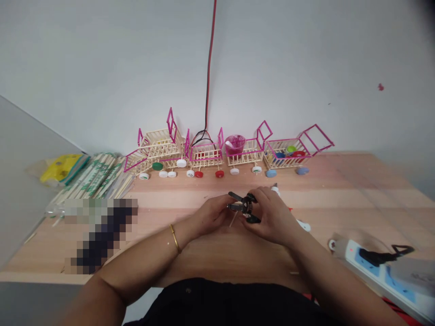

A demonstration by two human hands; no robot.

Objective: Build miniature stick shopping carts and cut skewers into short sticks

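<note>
My right hand [272,217] is wrapped round the dark handles of a pair of wire strippers [246,206], with the jaws pointing left. At those jaws are the closed fingers of my left hand [214,213]; what they pinch is mostly hidden. A thin pale stick [233,219] shows just below the jaws, between the two hands. Behind the hands stands a row of small carts made of sticks, with pink edges and bottle-cap wheels. One cart [205,156] has red and white wheels; another cart [287,154] has blue ones.
A pink cup [235,145] sits in one cart by the wall. On the left lie packs of wrapped chopsticks [91,176], a yellow bag [63,168] and a blurred-out dark object [105,240]. A power strip [380,271] with a black plug is on the right. A red-black cable [210,59] hangs down the wall.
</note>
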